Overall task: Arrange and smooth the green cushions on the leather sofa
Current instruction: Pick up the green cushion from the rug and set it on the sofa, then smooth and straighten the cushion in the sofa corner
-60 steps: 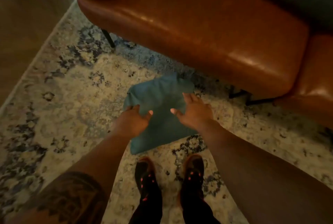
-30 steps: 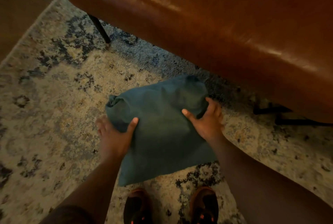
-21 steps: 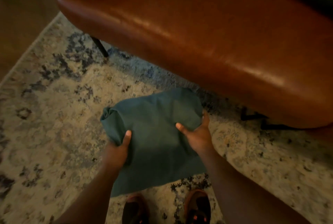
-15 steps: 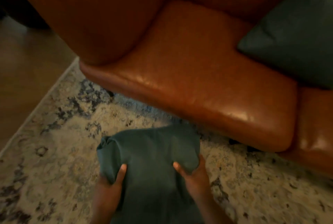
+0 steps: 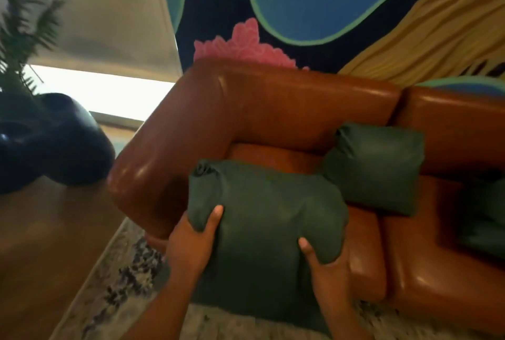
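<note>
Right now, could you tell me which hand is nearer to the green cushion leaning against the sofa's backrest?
Right. The right hand grips the held green cushion just below the leaning cushion; the left hand grips its far side.

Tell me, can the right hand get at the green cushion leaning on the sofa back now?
Probably not yet: the right hand grips the held cushion, which lies between it and the leaning cushion. Nothing else blocks the way.

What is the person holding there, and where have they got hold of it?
A green cushion, held by its two sides: left hand on the left edge, right hand at the lower right corner.
</note>
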`<control>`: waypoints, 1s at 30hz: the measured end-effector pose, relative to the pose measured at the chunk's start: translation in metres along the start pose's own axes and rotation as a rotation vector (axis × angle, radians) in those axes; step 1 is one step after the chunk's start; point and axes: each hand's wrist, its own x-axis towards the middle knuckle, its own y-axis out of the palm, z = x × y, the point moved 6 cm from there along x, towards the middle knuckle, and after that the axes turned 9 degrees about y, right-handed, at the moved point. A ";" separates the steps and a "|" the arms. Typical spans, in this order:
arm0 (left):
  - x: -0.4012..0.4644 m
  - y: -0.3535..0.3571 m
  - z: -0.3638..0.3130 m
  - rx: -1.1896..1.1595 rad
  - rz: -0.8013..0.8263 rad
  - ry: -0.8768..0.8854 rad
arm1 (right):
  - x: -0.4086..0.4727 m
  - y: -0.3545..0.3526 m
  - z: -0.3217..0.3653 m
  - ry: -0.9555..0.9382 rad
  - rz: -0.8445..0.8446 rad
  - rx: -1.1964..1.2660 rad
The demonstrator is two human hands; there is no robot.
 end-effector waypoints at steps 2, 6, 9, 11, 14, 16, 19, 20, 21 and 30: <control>0.035 0.006 -0.035 -0.015 -0.011 0.073 | 0.031 -0.007 0.034 0.002 -0.064 0.082; 0.098 0.023 -0.091 -0.085 -0.007 0.168 | 0.098 -0.001 0.067 -0.012 -0.054 0.102; 0.136 0.037 -0.112 -0.128 0.008 0.197 | 0.146 0.010 0.087 0.032 0.005 0.102; 0.158 0.047 -0.118 -0.118 0.028 0.202 | 0.172 0.018 0.091 0.050 0.016 0.089; 0.187 0.062 -0.121 -0.131 0.041 0.197 | 0.203 0.033 0.093 0.038 0.040 0.094; 0.203 0.075 -0.117 -0.138 0.067 0.194 | 0.220 0.044 0.089 0.045 0.045 0.094; 0.225 0.096 -0.102 -0.156 0.100 0.177 | 0.243 0.062 0.075 0.069 0.046 0.088; 0.233 0.102 -0.097 -0.157 0.111 0.163 | 0.249 0.068 0.072 0.074 0.050 0.085; 0.242 0.109 -0.090 -0.159 0.122 0.148 | 0.256 0.074 0.068 0.077 0.056 0.086; 0.314 0.182 -0.028 -0.230 0.359 0.115 | 0.314 0.127 0.022 0.099 0.028 0.061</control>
